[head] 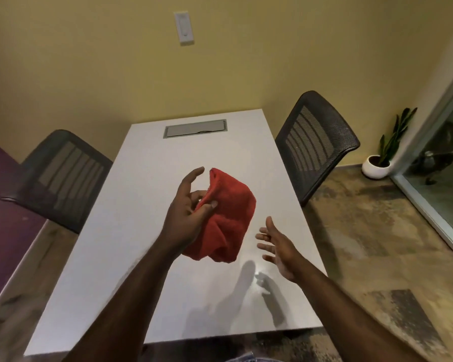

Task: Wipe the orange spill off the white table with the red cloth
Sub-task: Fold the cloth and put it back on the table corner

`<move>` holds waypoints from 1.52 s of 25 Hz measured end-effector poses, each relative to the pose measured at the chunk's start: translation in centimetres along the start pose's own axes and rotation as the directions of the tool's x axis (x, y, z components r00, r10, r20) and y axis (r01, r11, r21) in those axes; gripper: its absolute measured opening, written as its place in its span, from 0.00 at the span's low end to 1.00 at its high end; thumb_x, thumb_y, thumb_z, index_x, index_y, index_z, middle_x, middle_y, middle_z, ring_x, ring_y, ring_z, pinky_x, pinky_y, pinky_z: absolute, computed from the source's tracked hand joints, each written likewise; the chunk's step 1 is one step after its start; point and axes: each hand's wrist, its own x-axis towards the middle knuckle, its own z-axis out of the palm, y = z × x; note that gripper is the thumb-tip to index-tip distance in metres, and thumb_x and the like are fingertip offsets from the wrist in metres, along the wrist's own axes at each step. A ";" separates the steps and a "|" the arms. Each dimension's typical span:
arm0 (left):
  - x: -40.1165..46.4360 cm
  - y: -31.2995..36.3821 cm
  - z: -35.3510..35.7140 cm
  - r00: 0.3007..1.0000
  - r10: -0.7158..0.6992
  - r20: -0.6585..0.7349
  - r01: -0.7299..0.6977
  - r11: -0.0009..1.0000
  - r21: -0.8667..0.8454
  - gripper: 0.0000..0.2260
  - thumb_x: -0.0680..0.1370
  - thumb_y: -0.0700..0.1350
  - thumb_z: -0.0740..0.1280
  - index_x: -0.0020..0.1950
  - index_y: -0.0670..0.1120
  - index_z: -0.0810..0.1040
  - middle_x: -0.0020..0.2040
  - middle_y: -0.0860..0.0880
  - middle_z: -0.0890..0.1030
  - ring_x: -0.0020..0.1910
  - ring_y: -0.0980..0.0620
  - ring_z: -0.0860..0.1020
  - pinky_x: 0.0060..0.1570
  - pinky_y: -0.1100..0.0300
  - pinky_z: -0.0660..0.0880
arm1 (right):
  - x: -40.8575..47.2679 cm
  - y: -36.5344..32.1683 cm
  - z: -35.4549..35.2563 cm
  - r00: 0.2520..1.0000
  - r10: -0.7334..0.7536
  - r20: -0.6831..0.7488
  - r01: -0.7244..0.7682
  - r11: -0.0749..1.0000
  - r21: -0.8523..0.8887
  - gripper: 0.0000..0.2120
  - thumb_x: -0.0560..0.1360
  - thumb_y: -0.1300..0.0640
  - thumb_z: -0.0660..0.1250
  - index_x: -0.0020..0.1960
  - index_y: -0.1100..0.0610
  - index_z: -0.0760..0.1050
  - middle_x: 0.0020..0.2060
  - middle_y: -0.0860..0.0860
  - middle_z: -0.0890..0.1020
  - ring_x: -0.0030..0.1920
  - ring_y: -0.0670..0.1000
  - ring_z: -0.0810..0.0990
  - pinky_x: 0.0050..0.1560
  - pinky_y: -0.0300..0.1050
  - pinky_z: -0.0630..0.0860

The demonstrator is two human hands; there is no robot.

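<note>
Cloth [228,218] (red, no readable label) pinched in left hand [187,212] above table [110,257].

Left hand [187,212] gripping a bunched red cloth [226,218] above the white table [131,218], right hand [279,246] hovering spread-fingered just right, mesh chairs [315,142] flanking both sides

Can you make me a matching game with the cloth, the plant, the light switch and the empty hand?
Things:
1. red cloth
2. potted plant
3. light switch
4. right hand

Places or states:
A. on the yellow wall
B. open, holding nothing
C. held in the left hand
D. on the floor in the corner

Pairs: 1-C, 2-D, 3-A, 4-B
</note>
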 end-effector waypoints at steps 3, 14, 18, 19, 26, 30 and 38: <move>-1.1 0.2 -1.0 0.998 -0.011 -0.061 0.005 0.996 -0.086 0.27 0.74 0.48 0.69 0.68 0.68 0.64 0.51 0.48 0.84 0.50 0.49 0.84 0.48 0.52 0.81 | 0.2 -1.3 2.1 0.976 -0.091 0.199 0.082 0.995 0.053 0.32 0.69 0.29 0.61 0.62 0.50 0.75 0.58 0.50 0.82 0.59 0.55 0.79 0.63 0.55 0.73; -7.4 -6.1 -5.9 0.877 0.238 -0.417 -0.054 0.911 0.408 0.19 0.76 0.38 0.69 0.63 0.55 0.77 0.58 0.65 0.79 0.56 0.62 0.78 0.55 0.60 0.77 | -1.0 -4.8 10.0 0.675 -0.736 0.056 0.598 0.501 -0.626 0.13 0.77 0.45 0.64 0.44 0.55 0.73 0.39 0.49 0.78 0.39 0.51 0.76 0.38 0.47 0.73; -9.9 -8.9 -9.2 0.856 0.229 -0.463 0.050 0.856 0.514 0.21 0.78 0.41 0.68 0.70 0.54 0.73 0.65 0.55 0.78 0.63 0.56 0.77 0.60 0.55 0.76 | -0.8 -3.9 14.1 0.616 -0.770 0.165 0.629 0.355 -0.692 0.12 0.77 0.46 0.64 0.42 0.53 0.67 0.38 0.49 0.73 0.39 0.51 0.73 0.36 0.45 0.67; -10.5 -9.5 -10.1 0.849 0.218 -0.482 0.074 0.853 0.517 0.21 0.78 0.42 0.68 0.70 0.54 0.73 0.66 0.54 0.77 0.64 0.57 0.76 0.60 0.55 0.75 | -0.7 -3.4 15.2 0.618 -0.763 0.190 0.633 0.340 -0.695 0.12 0.77 0.47 0.64 0.42 0.53 0.67 0.38 0.49 0.73 0.39 0.51 0.73 0.36 0.45 0.67; -15.1 -14.7 -18.7 0.782 0.148 -0.605 0.199 0.861 0.468 0.22 0.78 0.44 0.68 0.71 0.55 0.72 0.68 0.53 0.77 0.65 0.57 0.76 0.62 0.56 0.74 | 0.6 0.1 25.9 0.644 -0.676 0.358 0.673 0.279 -0.685 0.12 0.77 0.46 0.64 0.43 0.52 0.67 0.39 0.49 0.73 0.40 0.52 0.74 0.36 0.47 0.70; -18.1 -19.5 -23.8 0.749 0.039 -0.662 0.297 0.873 0.387 0.25 0.77 0.46 0.67 0.73 0.58 0.67 0.69 0.55 0.75 0.64 0.55 0.76 0.59 0.53 0.76 | 2.4 2.5 33.1 0.648 -0.592 0.479 0.687 0.182 -0.704 0.13 0.77 0.45 0.63 0.46 0.55 0.70 0.41 0.50 0.73 0.41 0.53 0.74 0.38 0.49 0.72; -21.2 -27.6 -27.9 0.651 -0.256 -0.714 0.439 0.895 0.080 0.33 0.74 0.39 0.71 0.76 0.54 0.63 0.72 0.60 0.67 0.64 0.55 0.75 0.57 0.52 0.78 | 7.7 6.1 45.0 0.602 -0.334 0.725 0.756 -0.054 -0.652 0.14 0.78 0.43 0.59 0.51 0.54 0.72 0.46 0.51 0.73 0.45 0.54 0.75 0.40 0.48 0.72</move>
